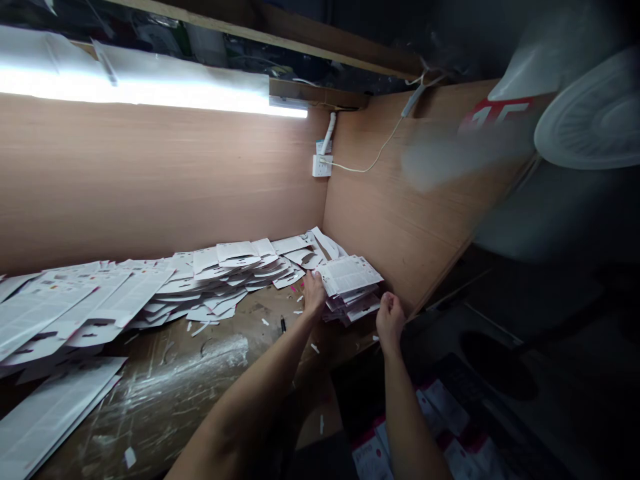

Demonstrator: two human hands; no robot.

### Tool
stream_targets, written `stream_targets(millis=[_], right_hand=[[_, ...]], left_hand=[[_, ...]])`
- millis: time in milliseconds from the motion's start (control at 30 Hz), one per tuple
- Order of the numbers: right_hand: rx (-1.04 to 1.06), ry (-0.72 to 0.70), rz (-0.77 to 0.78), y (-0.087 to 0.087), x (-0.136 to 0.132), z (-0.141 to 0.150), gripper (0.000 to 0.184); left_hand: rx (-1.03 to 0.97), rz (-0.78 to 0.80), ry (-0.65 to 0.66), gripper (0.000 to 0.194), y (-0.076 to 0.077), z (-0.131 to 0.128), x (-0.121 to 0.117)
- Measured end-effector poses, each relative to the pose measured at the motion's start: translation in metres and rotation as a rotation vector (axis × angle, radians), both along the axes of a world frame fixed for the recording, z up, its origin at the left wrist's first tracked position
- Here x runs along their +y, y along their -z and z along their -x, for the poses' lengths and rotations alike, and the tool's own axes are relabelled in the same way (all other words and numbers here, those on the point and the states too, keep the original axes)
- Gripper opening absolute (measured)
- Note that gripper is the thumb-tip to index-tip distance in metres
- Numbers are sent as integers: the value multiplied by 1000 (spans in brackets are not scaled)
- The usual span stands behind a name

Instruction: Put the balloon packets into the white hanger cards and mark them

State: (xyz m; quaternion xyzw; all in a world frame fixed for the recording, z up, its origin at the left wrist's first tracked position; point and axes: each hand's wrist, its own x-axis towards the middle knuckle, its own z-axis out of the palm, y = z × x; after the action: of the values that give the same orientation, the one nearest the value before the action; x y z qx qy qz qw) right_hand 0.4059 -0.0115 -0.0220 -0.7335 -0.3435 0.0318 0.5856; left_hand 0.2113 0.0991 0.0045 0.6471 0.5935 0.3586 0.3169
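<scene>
A stack of white printed card packages point(353, 277) sits at the right end of the worktable, in the corner by the side panel. My left hand point(314, 293) is closed against the left edge of this stack, with its fingertips partly hidden. Just off the stack's right side, my right hand point(391, 320) has its fingers curled in; whatever they may hold is hidden. To the left spreads a long, overlapping pile of similar flat packages point(215, 280) with hang-hole tabs.
More flat packages point(60, 407) lie at the table's near left. Paper scraps and a small dark pen-like object point(283, 325) are on the tape-covered tabletop point(200, 373). Below right, a dark crate holds pink-and-white packs point(447, 407). A fan point(595, 113) stands at upper right; a socket point(322, 165) is on the back panel.
</scene>
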Motion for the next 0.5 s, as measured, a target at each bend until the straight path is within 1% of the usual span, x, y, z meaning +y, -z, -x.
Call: stream_targets(millis=[100,267,400,500], right_hand=[[-5,3,-20,-4,-7,2,66],[-14,0,-48,-12,-17,8,65],[-20,-8,-49,-16,-20,13,62],[-23,-17,-53,-16,-20,14,61]], left_hand=[[-17,15,-86,65,-4,0,-7],[-7,-32,-52,64,-13,-11,-19],[-3,-12,-66,69,-19,-26,-24],[-2,-6,-55,70,-21,-28,-26]])
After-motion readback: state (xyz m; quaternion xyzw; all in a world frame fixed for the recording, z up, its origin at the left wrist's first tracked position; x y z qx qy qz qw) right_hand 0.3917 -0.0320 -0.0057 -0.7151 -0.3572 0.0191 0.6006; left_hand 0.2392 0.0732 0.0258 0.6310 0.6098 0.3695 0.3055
